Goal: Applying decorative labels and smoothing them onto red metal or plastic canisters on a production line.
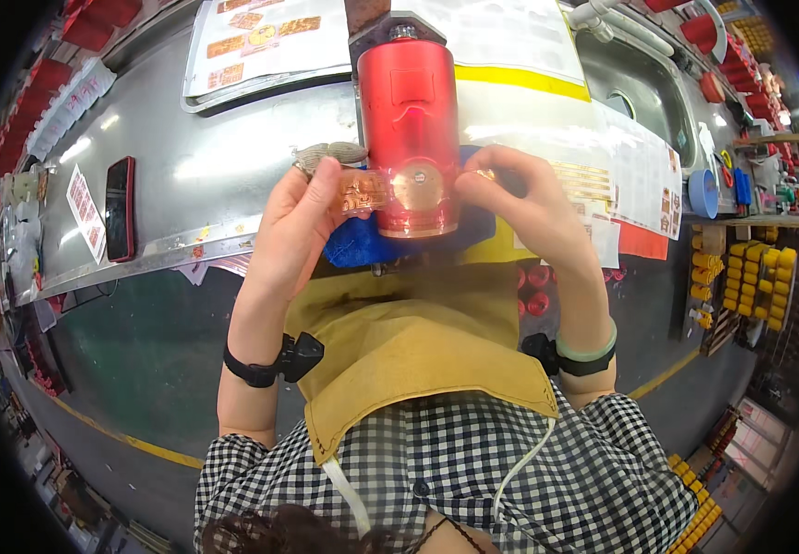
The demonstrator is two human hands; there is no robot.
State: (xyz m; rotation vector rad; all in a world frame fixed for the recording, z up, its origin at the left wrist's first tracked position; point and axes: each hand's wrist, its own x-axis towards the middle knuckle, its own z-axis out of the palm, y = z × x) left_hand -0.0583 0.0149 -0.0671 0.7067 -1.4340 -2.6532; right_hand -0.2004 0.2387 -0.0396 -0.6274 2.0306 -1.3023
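Clear film with gold print stretched across the near end of the red cylinder. Left hand pinches the film, left of the cylinder. Right hand: thumb and fingertips closed on the film's other end, right of it. Blue cloth under the cylinder's near end. Grey bundle just left of the cylinder; can't tell if held. Phone well left of it.

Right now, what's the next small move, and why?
Probably press the gold-printed strip flat against the red cylinder: the left hand holds it jutting past the cylinder's left edge, while the right hand is at the right edge.
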